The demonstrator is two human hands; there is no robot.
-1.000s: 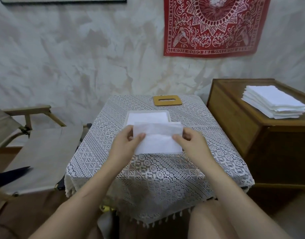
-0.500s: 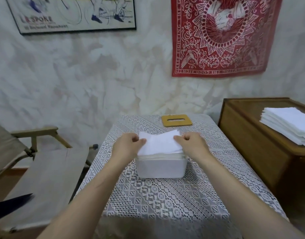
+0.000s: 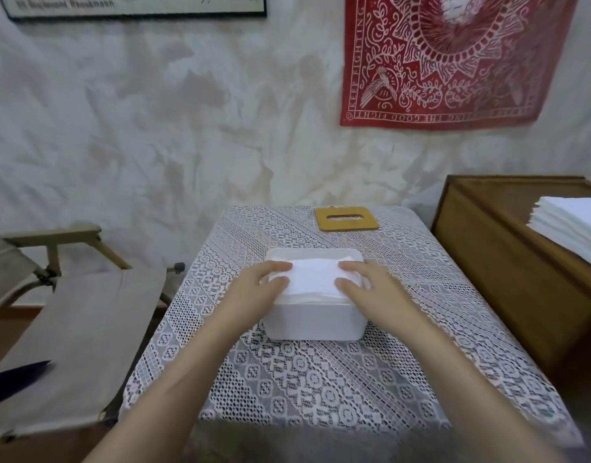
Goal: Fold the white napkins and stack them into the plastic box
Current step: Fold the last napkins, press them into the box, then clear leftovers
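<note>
While a canvas folding chair with a pale wooden arm stands just beside the surface's left edge, a person's left hand lies flat, fingers straight and holding nothing, on the left end of a folded white napkin. The napkin rests on top of the pile inside a white plastic box, a rectangle with rounded corners, filled close to its rim and set near the middle of the surface. The right hand, likewise flat with straight fingers and gripping nothing, presses the napkin's right end. A white lace cloth of diamond and floral openwork covers the surface, and bare cloth shows in front of the box and on both sides of it. Behind the box, near the far edge and apart from it, lies a flat tan wooden lid with a slot. A red printed bandana hangs on the mottled plaster wall above. At right, a brown wooden cabinet stands close to the surface's right edge, carrying a stack of white napkins cut off by the frame.
</note>
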